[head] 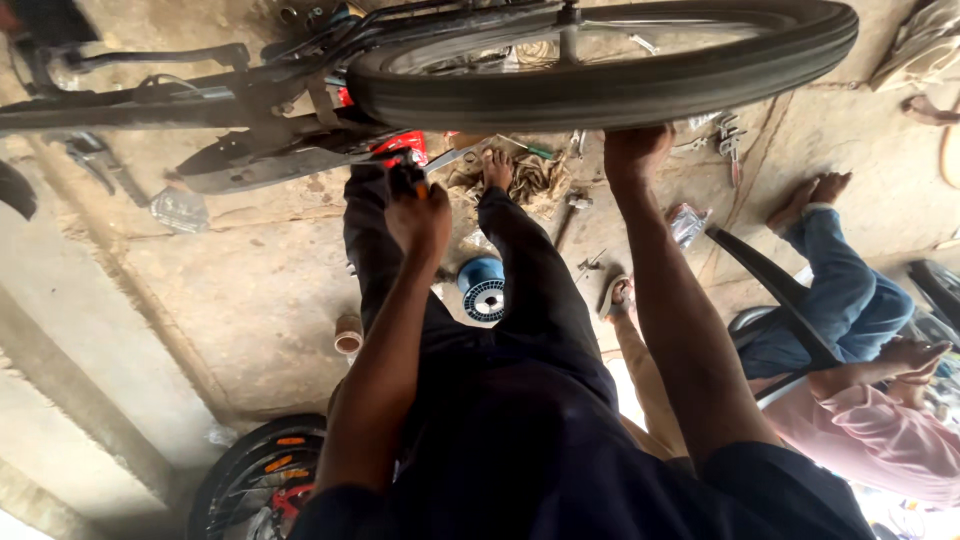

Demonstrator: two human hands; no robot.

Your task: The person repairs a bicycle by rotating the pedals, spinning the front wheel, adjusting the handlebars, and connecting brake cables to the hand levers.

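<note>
At the far left, a black frame (130, 105) of a bicycle is lying across the top of the view, raised above the concrete floor (240, 300). Lower left, a second wheel (255, 480) with orange reflectors is lying on the floor. A small roll of tape (348, 337) is standing near the person's left leg.

The left hand (418, 215) is reaching up to the frame where it is meeting the tyre (600, 85), and its grip is closed around a small tool (408, 178) with a dark and orange handle. A red part (400, 145) is showing just beside the tool. What the tip of the tool is touching, I cannot tell.

Between the legs, a blue spool (483, 287) is standing on the floor, and a rag (525, 178) with some tools is lying near the bare foot.

The right hand (635, 150) is pressing against the underside of the tyre; the fingers are hidden behind the rubber, so I cannot tell if the grip is closed.

At the right, another person in a pink shirt (880, 440) and blue jeans is sitting on a chair (770, 290), well apart from the wheel.
</note>
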